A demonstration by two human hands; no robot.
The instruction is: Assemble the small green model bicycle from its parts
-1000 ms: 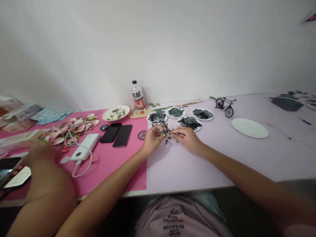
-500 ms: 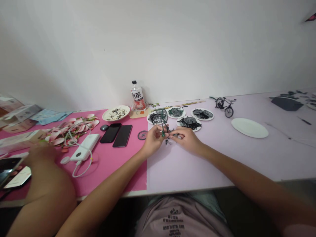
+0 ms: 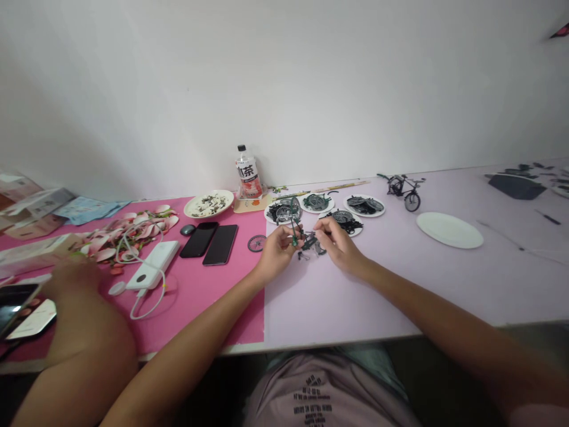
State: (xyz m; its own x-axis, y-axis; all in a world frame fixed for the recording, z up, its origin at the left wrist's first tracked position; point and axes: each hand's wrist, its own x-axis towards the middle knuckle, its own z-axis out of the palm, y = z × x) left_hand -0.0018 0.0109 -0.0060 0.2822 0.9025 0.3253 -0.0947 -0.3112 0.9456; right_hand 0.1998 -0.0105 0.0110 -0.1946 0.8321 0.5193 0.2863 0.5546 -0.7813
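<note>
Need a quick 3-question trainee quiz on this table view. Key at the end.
1. True or false: the left hand holds a green part.
2. Which stands upright near the wall? a) power bank b) bottle c) phones
3. Fill in the colour: the wheel just left of the left hand lies on a ____ surface.

Key: 1 true; 2 b; 3 pink.

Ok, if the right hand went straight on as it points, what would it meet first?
Probably the bicycle piece held in the left hand, ahead and leftward; depth is unclear, so it might pass above toward the plate of dark parts.
</note>
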